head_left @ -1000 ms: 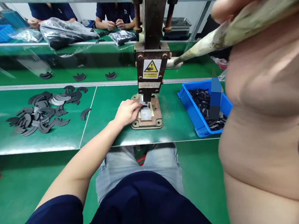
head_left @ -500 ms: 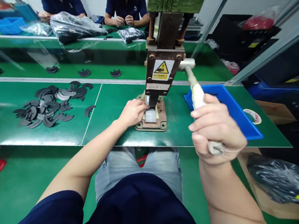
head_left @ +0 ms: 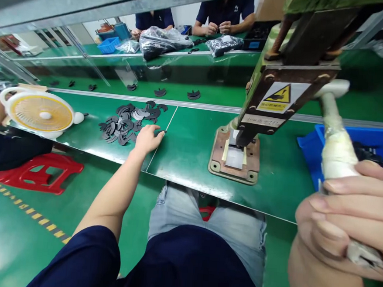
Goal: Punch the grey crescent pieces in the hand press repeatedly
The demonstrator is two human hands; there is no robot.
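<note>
My left hand (head_left: pixel 148 139) is at the right side of a pile of dark curved pieces (head_left: pixel 124 123). Its thumb and fingertips close on a single dark curved piece (head_left: pixel 162 132), mostly covered by the fingers. My right hand (head_left: pixel 350 211) is wrapped around the taped handle of a lever (head_left: pixel 338 136) on a hand press (head_left: pixel 273 96). Beneath the press ram, a pale block (head_left: pixel 234 157) sits on the brownish base plate (head_left: pixel 217 156). A yellow warning label (head_left: pixel 282 96) is on the press front.
A blue bin (head_left: pixel 315 152) with dark parts stands right of the press. At the left are a white and yellow fan (head_left: pixel 43 111), a red stool (head_left: pixel 45 172) and another person's arm. Across the bench, people work behind plastic bags (head_left: pixel 162 41). Curved pieces lie along the far strip.
My left hand has left the press base and moved left to the lone curved piece beside the pile. My right hand stays on the lever. The view has turned left, bringing the fan into sight.
</note>
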